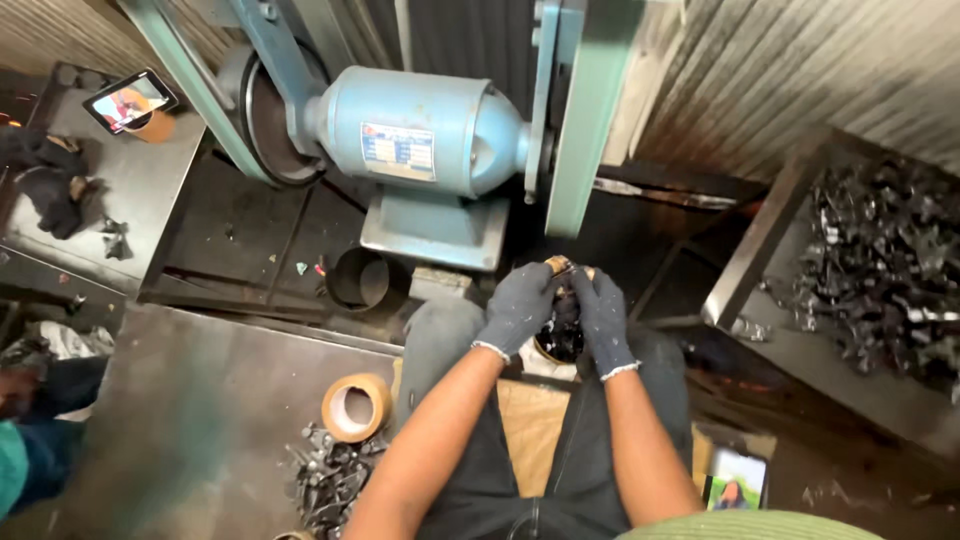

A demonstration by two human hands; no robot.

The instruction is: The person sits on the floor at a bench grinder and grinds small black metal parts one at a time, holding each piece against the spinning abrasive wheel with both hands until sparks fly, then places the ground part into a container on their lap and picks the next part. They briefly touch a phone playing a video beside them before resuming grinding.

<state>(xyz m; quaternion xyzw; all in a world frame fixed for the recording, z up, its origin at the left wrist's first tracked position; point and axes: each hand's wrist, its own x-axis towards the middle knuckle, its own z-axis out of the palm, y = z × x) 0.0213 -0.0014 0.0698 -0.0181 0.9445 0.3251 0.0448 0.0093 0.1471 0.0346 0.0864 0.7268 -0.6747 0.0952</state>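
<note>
Both my hands wear dark grey knit gloves and meet just below a green sanding belt (590,110) on a blue motor grinder (420,135). My left hand (518,308) and my right hand (603,318) together grip a small dark metal part (560,268), its tan-coloured tip pointing up toward the belt. Under my hands sits a round container (557,342) with dark pieces in it. My knees in dark trousers frame the container.
A roll of tan tape (355,406) lies on the grey metal table beside a heap of dark metal parts (325,478). A tray at right (880,270) holds many more parts. Phones stand at top left (130,100) and bottom right (735,480). A black pipe opening (358,280) is near the grinder base.
</note>
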